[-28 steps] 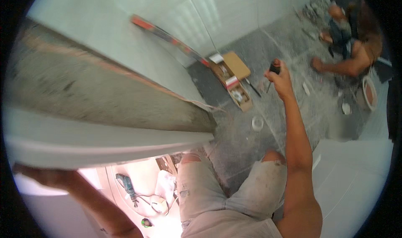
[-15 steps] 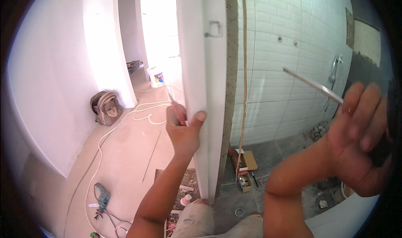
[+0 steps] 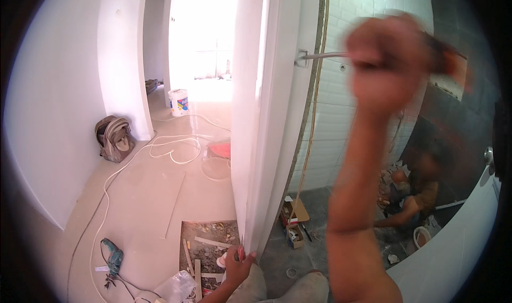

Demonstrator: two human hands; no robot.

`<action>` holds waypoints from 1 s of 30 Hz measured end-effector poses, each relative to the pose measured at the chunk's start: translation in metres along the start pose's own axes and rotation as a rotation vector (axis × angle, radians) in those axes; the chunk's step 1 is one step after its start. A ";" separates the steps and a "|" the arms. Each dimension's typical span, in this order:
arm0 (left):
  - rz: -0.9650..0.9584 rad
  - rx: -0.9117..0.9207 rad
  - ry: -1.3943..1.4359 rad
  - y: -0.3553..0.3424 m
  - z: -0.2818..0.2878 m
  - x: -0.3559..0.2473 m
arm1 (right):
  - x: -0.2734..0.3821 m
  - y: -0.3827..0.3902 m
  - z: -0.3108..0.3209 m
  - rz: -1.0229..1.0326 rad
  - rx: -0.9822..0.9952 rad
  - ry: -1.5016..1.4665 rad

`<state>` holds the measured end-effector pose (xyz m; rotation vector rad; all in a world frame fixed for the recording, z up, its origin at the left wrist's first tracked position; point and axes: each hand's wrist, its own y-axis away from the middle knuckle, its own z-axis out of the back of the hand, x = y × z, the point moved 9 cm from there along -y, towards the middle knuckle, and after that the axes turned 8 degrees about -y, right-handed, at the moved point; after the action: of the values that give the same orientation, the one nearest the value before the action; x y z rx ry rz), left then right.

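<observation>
My right hand [image 3: 386, 63], blurred by motion, is raised and closed around a screwdriver with a long metal shaft [image 3: 326, 55]. Its tip meets a small rectangular cutout [image 3: 303, 58] in the white door frame [image 3: 277, 116]. A blurred black and orange end of the handle [image 3: 453, 63] sticks out behind my fist. My left hand [image 3: 238, 265] is low beside the foot of the frame, closed on a red-handled tool [image 3: 241, 254]. My fingers hide most of that tool, so its kind is unclear.
A person [image 3: 421, 191] crouches in the tiled room at right, near a white bucket [image 3: 422, 237]. Open boxes [image 3: 295, 212] stand inside the doorway. At left are a rubble-filled floor opening [image 3: 213, 239], a power drill [image 3: 112, 257], a looping white cable [image 3: 106, 196] and a backpack [image 3: 114, 138].
My right hand has swung left and up, bringing the screwdriver's tip to the cutout. My left hand has dropped from mid-frame to its foot, still holding the red-handled tool. The view has shifted.
</observation>
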<state>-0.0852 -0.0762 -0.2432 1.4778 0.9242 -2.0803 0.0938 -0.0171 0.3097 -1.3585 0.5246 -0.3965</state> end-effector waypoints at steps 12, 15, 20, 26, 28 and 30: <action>0.315 0.204 -0.110 0.071 -0.031 0.117 | -0.001 0.001 0.000 0.014 -0.013 0.005; 0.280 0.190 -0.177 0.071 -0.030 0.122 | 0.002 -0.006 0.012 0.156 0.030 -0.011; 0.287 0.195 -0.173 0.068 -0.031 0.128 | 0.049 -0.010 0.010 0.159 0.273 0.044; 0.331 0.164 -0.129 0.066 -0.032 0.141 | -0.019 0.016 0.028 0.161 -0.206 0.079; 0.333 0.169 -0.098 0.066 -0.034 0.145 | -0.027 0.021 0.037 0.153 -0.253 0.122; 0.318 0.176 -0.091 0.065 -0.035 0.147 | -0.035 0.019 0.046 0.045 -0.271 0.010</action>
<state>-0.0690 -0.0901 -0.4058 1.4907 0.4461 -2.0100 0.0904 0.0429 0.3009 -1.6023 0.6329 -0.3023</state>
